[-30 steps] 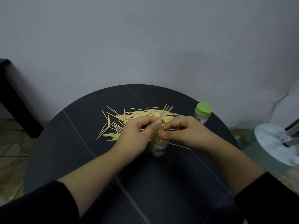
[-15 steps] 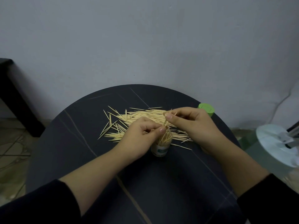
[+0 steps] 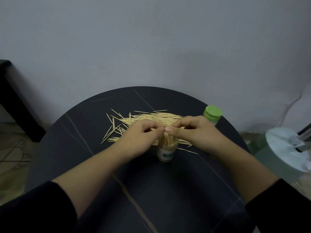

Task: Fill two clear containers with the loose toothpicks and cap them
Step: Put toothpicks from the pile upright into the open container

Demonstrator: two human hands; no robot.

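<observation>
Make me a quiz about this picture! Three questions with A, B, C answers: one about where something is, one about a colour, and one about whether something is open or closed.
1. Where does the capped jar stand?
A. on the floor
B. just behind the right hand
C. in the person's lap

2. What colour is its cap?
A. green
B. red
C. blue

3. The near jar is:
A. capped
B. lying empty on its side
C. open, with toothpicks inside

Answers:
1 B: it stands just past the right hand, near the table edge.
2 A: the cap is bright green.
3 C: it wears no cap and toothpick tips fill its mouth.
</observation>
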